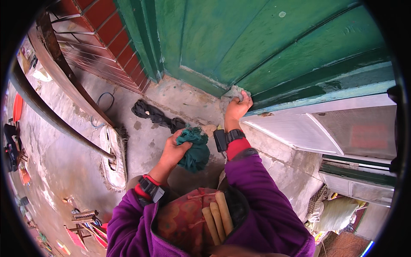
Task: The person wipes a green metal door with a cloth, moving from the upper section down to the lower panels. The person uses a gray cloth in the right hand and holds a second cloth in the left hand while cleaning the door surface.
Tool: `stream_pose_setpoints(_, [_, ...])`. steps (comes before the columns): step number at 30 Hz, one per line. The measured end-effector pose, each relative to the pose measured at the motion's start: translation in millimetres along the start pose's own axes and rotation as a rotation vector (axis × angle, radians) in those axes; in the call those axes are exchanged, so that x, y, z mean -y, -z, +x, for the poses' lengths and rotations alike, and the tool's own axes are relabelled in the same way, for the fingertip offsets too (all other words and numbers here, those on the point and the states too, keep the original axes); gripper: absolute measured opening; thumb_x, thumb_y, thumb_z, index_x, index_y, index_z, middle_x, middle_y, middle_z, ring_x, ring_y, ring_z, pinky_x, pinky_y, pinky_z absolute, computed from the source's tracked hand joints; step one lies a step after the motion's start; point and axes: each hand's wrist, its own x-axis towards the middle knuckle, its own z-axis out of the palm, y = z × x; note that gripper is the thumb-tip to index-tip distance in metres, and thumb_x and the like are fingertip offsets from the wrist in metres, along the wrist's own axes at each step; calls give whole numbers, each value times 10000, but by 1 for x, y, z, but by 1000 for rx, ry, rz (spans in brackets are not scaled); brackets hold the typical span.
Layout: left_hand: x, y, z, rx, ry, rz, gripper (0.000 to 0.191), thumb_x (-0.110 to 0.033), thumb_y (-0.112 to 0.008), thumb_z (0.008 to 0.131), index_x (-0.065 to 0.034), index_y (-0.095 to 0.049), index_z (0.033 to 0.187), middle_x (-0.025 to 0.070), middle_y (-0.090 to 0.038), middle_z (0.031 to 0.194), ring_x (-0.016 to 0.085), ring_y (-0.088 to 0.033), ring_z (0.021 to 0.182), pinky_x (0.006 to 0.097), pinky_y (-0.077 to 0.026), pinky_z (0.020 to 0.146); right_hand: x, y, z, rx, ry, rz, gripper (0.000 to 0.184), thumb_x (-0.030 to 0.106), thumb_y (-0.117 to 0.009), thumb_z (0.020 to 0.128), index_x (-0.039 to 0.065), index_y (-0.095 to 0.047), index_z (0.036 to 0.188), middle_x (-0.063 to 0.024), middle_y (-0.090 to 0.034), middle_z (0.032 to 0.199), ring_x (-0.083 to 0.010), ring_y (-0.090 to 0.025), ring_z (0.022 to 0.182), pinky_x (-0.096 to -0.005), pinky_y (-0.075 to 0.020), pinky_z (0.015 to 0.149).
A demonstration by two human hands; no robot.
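My left hand grips a bunched dark green cloth above the concrete floor. My right hand presses a damp grey rag against the lower corner of a green wooden door, near its edge. Wet-looking streaks show on the dark green strip beside that hand. A crumpled black cloth lies on the floor before the doorway, partly behind the green cloth. Most of the grey rag's underside is hidden by my fingers.
A flat mop head with a long handle lies to the left, near a brick pillar. On the right is a white-framed screen door, with sacks beyond. Small stools stand at lower left.
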Motion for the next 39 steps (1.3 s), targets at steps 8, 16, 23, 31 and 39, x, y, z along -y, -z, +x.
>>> stream_pose_setpoints(8, [-8, 7, -19, -18, 22, 12, 451, 57, -564, 839, -6, -566, 1286, 40, -663, 1115, 128, -613, 1009, 290, -490, 919, -37, -32, -28, 17, -748, 607, 226, -29, -595, 862, -15, -658, 1079, -143, -688, 1049, -267, -671, 892, -342, -540, 807])
stream_pose_setpoints(16, [-13, 25, -40, -47, -24, 92, 422, 53, -588, 852, -8, -573, 1269, 24, -669, 1090, 106, -610, 992, 276, -494, 904, -83, -111, -23, 561, -937, 700, 239, 179, -638, 884, 46, -686, 1078, -74, -701, 1038, -209, -665, 876, -358, -556, 757])
stream_pose_setpoints(23, [-18, 35, -45, -87, -40, 154, 428, 44, -591, 858, -7, -566, 1282, 26, -666, 1093, 102, -603, 1003, 266, -484, 912, 32, -191, -66, 698, -690, 842, 356, 183, -714, 811, -58, -660, 1068, -93, -686, 1063, -237, -657, 894, -390, -545, 761])
stream_pose_setpoints(31, [-20, 40, -38, -75, -47, 122, 446, 45, -587, 853, -10, -556, 1295, 27, -660, 1113, 104, -597, 1021, 272, -481, 922, 37, -142, -37, 752, -699, 64, 410, 310, -449, 966, 14, -674, 1138, -122, -669, 1215, -246, -632, 1054, -380, -495, 871])
stream_pose_setpoints(39, [-24, 34, -22, 42, -42, 21, 466, 55, -576, 846, -16, -549, 1306, 26, -651, 1126, 101, -589, 1038, 269, -464, 945, 14, -92, -33, 478, -668, 556, 290, 94, -634, 856, 35, -692, 1134, -115, -686, 1145, -262, -634, 1013, -361, -495, 885])
